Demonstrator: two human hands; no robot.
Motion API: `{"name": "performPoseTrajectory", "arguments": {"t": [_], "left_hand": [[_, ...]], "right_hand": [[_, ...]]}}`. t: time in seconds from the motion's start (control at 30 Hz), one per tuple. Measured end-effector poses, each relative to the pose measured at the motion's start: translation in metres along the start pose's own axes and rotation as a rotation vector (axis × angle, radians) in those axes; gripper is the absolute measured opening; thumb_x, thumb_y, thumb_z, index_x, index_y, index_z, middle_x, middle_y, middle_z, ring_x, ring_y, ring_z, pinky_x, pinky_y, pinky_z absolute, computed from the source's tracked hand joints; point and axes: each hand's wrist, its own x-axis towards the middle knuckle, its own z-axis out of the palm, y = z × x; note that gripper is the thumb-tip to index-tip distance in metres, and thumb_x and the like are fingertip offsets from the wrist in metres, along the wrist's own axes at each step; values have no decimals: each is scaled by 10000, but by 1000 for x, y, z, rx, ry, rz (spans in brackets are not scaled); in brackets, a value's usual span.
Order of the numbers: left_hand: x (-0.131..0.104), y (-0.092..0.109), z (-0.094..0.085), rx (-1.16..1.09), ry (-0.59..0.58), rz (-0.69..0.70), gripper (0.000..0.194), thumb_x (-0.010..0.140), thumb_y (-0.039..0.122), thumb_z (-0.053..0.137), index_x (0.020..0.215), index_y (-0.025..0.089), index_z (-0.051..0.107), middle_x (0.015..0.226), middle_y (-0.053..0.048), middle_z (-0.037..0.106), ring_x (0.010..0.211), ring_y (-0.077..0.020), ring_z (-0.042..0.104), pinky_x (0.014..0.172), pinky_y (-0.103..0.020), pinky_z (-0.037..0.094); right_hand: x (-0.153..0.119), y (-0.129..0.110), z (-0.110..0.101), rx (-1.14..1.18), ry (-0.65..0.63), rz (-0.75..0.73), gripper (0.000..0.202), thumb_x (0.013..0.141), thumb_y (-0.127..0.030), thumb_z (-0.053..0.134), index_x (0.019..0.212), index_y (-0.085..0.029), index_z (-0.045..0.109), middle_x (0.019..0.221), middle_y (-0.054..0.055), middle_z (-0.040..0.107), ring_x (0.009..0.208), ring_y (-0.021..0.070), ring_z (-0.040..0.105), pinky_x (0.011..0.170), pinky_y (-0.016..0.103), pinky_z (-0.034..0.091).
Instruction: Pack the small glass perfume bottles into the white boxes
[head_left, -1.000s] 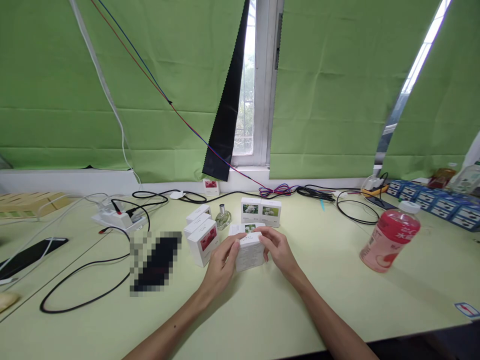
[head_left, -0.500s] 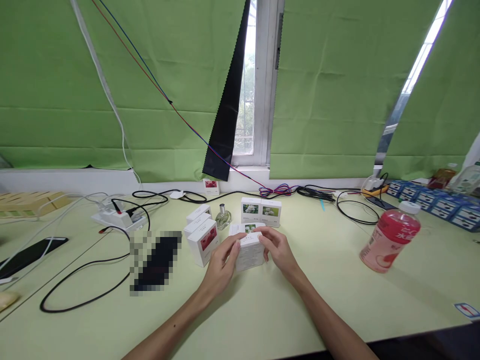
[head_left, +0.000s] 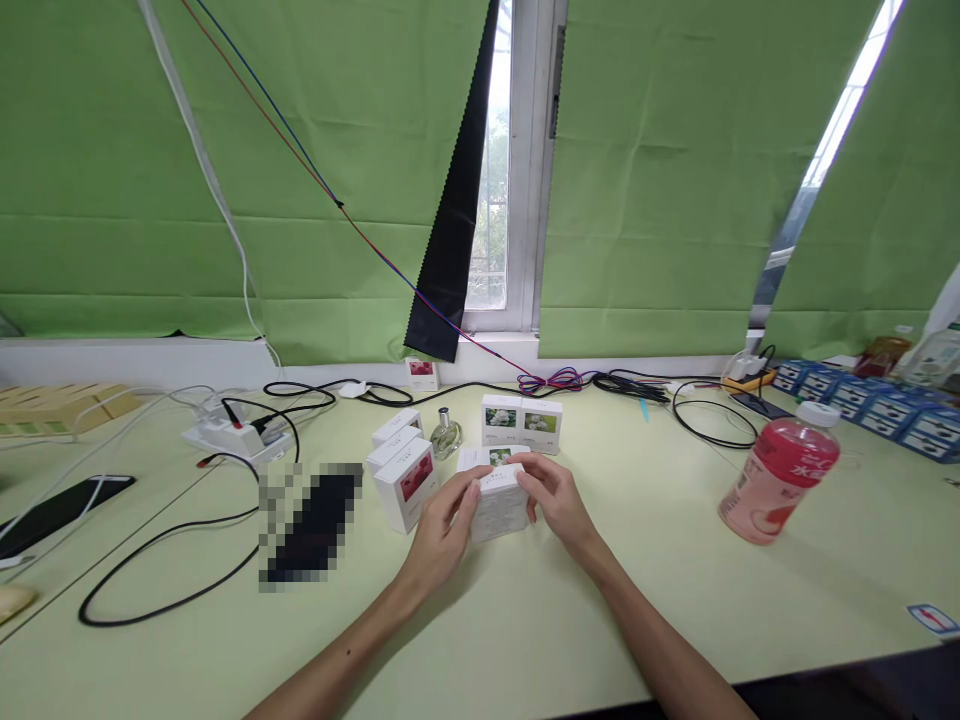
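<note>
A small white carton (head_left: 500, 512) stands upright on the pale green table between my hands, its printed text side toward me. My left hand (head_left: 444, 525) grips its left edge, thumb at the top corner. On the opposite side, my right hand (head_left: 556, 500) holds the right edge with curled fingers. Partly hidden just behind it is another white box with a flower picture (head_left: 501, 456). Farther back, two white flower boxes (head_left: 538, 427) stand side by side. To the left are several white boxes with red pictures (head_left: 412, 485), beside a small glass perfume bottle (head_left: 446, 437).
A pink drink bottle (head_left: 780, 480) stands at the right. Blue boxes (head_left: 885, 405) line the far right. A pixelated dark patch (head_left: 315, 525), a power strip (head_left: 240, 435) and a phone (head_left: 64, 510) lie left. Black cables (head_left: 637, 385) run along the back edge.
</note>
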Motion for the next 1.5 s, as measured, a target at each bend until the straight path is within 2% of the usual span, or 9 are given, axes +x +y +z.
{"name": "performPoseTrajectory", "arguments": {"t": [0.6, 1.03, 1.37, 1.5], "left_hand": [[1, 0, 0, -19, 2, -13, 441, 1003, 466, 440, 1278, 210, 671, 1284, -100, 692, 1168, -270, 637, 932, -355, 541], [2, 1, -1, -74, -43, -49, 441, 1002, 470, 430, 1298, 230, 652, 1282, -77, 687, 1115, -258, 644, 832, -306, 549], [2, 4, -3, -66, -71, -60, 435, 1010, 438, 399, 1298, 245, 662, 1330, -70, 664, 1202, -265, 608, 932, -348, 527], [3, 4, -3, -47, -78, 11, 426, 1014, 394, 381, 1276, 235, 677, 1306, -78, 672, 1187, -258, 610, 971, -362, 499]], "right_hand": [[0, -2, 0, -2, -7, 4, 361, 819, -486, 688, 997, -173, 718, 870, 80, 689, 633, 152, 555, 369, 199, 398], [-1, -1, 0, 10, -12, 12, 332, 822, -472, 692, 988, -185, 696, 876, 70, 691, 650, 156, 568, 380, 201, 401], [0, -1, 0, 14, -16, 12, 340, 815, -475, 699, 990, -184, 692, 845, 52, 663, 599, 133, 537, 361, 194, 386], [0, -2, 0, 12, -24, 13, 336, 820, -472, 693, 992, -183, 688, 851, 55, 667, 607, 134, 540, 373, 196, 400]]}}
